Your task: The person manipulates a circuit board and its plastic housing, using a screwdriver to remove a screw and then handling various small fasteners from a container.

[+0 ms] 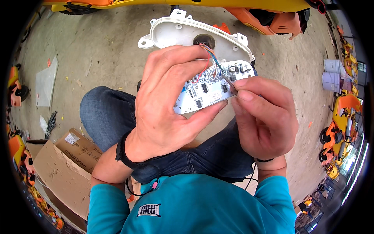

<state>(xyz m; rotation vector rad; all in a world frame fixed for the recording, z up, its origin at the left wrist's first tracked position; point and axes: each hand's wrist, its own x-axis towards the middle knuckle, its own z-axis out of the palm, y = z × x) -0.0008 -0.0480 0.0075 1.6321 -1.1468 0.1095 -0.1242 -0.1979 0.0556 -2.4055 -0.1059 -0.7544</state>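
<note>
My left hand [167,89] grips a white circuit board [212,91] by its edges, fingers across the far side and thumb along the near edge. Thin colored wires [213,56] run from the board up to a dark round opening in a white plastic housing [175,33] just beyond it. Between the thumb and fingertips of my right hand [267,113] is a thin, dark, pointed tool [227,80]. Its tip meets the board close to where the wires join; its exact kind cannot be made out. Part of the board lies hidden under my left hand.
An open cardboard box [66,156] stands at my left on the concrete floor [113,46]. Yellow and orange vehicle bodywork [269,19] spans the far side. A white sheet [46,82] lies to the left; pale buckets [331,76] stand to the right, near several orange vehicles.
</note>
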